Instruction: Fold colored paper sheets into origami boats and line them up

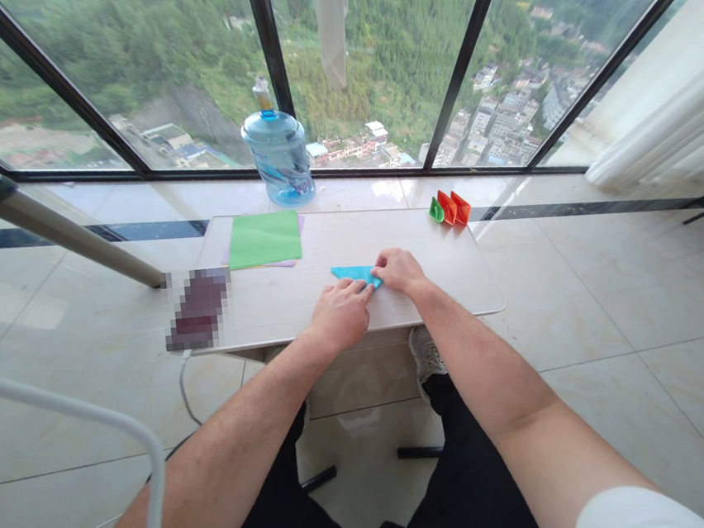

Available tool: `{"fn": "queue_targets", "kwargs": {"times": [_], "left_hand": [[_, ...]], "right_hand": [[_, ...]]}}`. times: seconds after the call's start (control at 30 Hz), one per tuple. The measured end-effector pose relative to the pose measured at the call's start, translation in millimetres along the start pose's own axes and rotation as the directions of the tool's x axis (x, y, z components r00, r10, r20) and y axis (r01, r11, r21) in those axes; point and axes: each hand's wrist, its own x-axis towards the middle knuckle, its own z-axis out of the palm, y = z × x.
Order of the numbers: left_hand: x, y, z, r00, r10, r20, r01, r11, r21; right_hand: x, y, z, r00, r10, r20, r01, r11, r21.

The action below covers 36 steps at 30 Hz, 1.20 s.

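Observation:
A folded piece of blue paper (353,273) lies on the low white table (269,309), its pointed end toward the left. My left hand (344,304) rests on its near edge with the fingers stretched out flat. At the paper's right end my right hand (397,269) is closed, thumb and fingers pinching the corner. Part of the blue paper is hidden under the fingers.
A stack of coloured paper (264,239), green on top, lies at the table's back left. Small folded red paper shapes (454,208) and a green one (436,209) stand back right. Behind the table is a water bottle (280,159); a blurred-out device (199,308) with a cable lies left.

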Motion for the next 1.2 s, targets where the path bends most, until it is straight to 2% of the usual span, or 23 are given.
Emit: {"fn": "queue_targets", "kwargs": {"times": [0.33,0.5,0.67,1.2], "left_hand": [[0.3,0.2,-3.5,1.000,0.000,0.022,0.000,1.000,0.001],[0.5,0.5,-4.6,1.000,0.001,0.020,-0.001,1.000,-0.001],[0.4,0.0,-4.6,1.000,0.002,0.025,-0.002,1.000,-0.014],[1.1,1.0,-4.5,0.999,-0.007,0.042,0.007,1.000,-0.013]], "right_hand": [[-24.0,12.9,-6.0,0.986,-0.089,-0.141,0.093,0.995,0.023],[-27.7,11.6,-0.8,0.987,-0.121,-0.105,0.119,0.993,-0.028],[-25.8,7.0,1.5,0.989,-0.099,-0.109,0.092,0.993,-0.067],[-27.3,8.3,2.2,0.989,-0.105,-0.104,0.097,0.992,-0.077]]}}
